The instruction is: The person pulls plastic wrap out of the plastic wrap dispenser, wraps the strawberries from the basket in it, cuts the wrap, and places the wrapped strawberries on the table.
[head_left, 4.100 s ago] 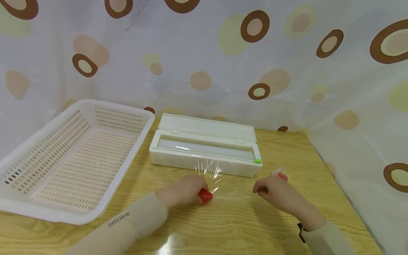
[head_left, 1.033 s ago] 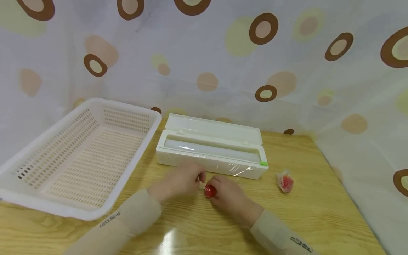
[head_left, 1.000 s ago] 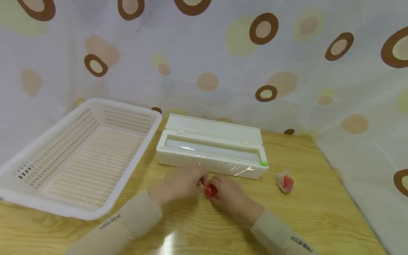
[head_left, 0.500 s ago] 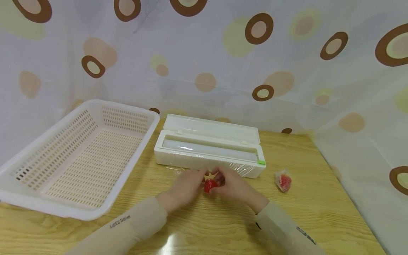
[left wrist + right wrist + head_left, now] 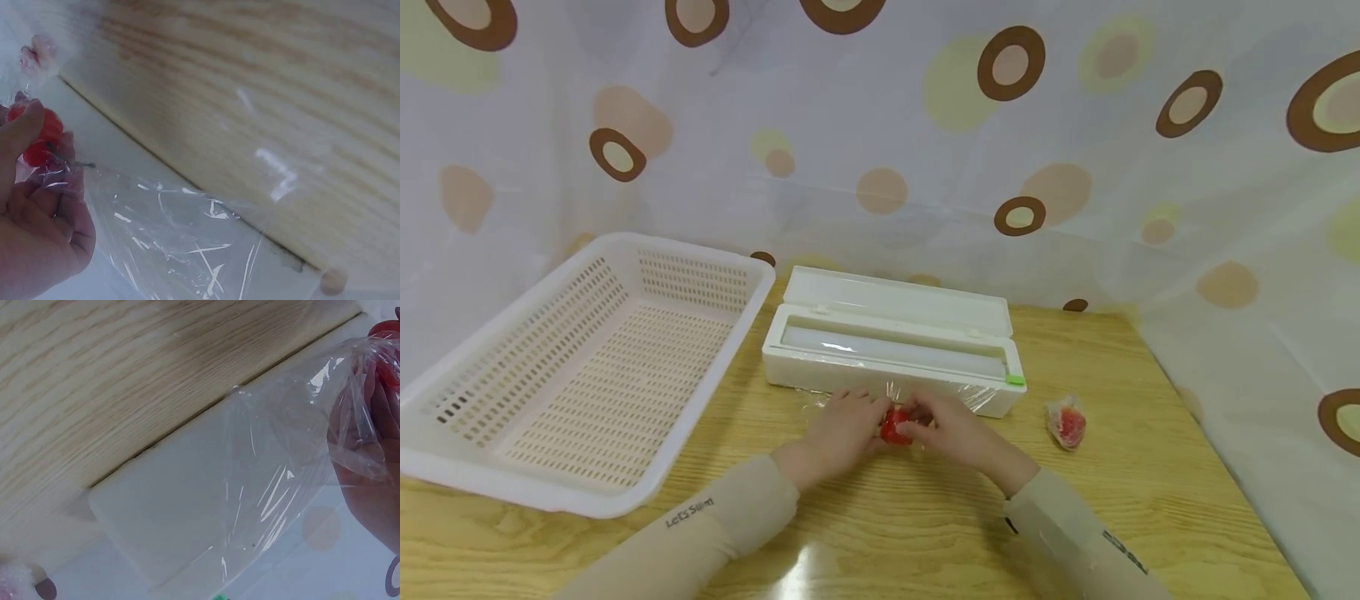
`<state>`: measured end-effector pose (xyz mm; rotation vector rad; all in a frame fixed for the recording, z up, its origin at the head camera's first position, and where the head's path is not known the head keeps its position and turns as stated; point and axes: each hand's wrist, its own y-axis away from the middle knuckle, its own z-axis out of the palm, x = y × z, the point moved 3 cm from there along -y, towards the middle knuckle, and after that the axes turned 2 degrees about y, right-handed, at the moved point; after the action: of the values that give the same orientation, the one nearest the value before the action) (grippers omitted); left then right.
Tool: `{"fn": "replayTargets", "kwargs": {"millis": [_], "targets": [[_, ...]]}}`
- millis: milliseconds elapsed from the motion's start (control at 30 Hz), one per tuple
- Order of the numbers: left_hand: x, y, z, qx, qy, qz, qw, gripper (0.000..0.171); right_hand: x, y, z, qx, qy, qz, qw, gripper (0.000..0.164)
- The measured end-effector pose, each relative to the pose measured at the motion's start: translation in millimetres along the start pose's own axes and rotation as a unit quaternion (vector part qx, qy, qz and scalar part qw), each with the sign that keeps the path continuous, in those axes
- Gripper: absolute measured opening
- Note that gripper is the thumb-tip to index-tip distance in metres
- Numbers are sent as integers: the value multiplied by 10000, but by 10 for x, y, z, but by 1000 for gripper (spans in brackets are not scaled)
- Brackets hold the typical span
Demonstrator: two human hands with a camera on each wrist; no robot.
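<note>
A small, shiny red stemmed fruit point(image 5: 895, 427) is held between both hands, close in front of the cling film box point(image 5: 880, 387). My left hand point(image 5: 844, 429) grips it from the left; the left wrist view shows the thumb across the red fruit point(image 5: 50, 128) and its thin dark stem pointing out. From the other side my right hand point(image 5: 951, 433) pinches it with thumb and fingers. Clear cling film point(image 5: 269, 487) runs from the box to the fruit and bunches around the fingers. Inside the box lies the film roll point(image 5: 887, 352), its lid standing back.
On the wooden table point(image 5: 1075, 517) to the right lies a red piece wrapped in film point(image 5: 1067, 423). A white slotted basket point(image 5: 715, 367) takes up the left side. A green slider point(image 5: 1015, 380) sits at the box's right end. A patterned sheet point(image 5: 880, 150) hangs behind.
Earlier the hands were apart, the left holding the red fruit with film stretched to the right. Since then they have come together at the fruit, and it has moved closer to the box.
</note>
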<state>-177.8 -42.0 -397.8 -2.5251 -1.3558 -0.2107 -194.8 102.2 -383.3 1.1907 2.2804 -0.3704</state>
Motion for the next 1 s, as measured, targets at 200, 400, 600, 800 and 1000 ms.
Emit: {"fn": "replayTargets", "kwargs": {"millis": [200, 400, 600, 800, 1000], "targets": [[-14, -16, -47, -261, 131, -16, 9996, 32, -61, 61, 93, 437, 1651, -211, 9851, 52], [-29, -17, -63, -284, 363, -106, 9989, 55, -27, 48, 153, 853, 1422, 87, 9861, 45], [-50, -45, -70, -117, 748, -188, 9969, 46, 44, 23, 78, 851, 715, 334, 9932, 22], [-22, -68, -88, 317, 267, -59, 9991, 45, 83, -52, -20, 528, 277, 270, 9979, 17], [17, -64, -83, 944, -2030, 314, 9741, 29, 98, -91, -100, 308, 281, 432, 9982, 17]]}}
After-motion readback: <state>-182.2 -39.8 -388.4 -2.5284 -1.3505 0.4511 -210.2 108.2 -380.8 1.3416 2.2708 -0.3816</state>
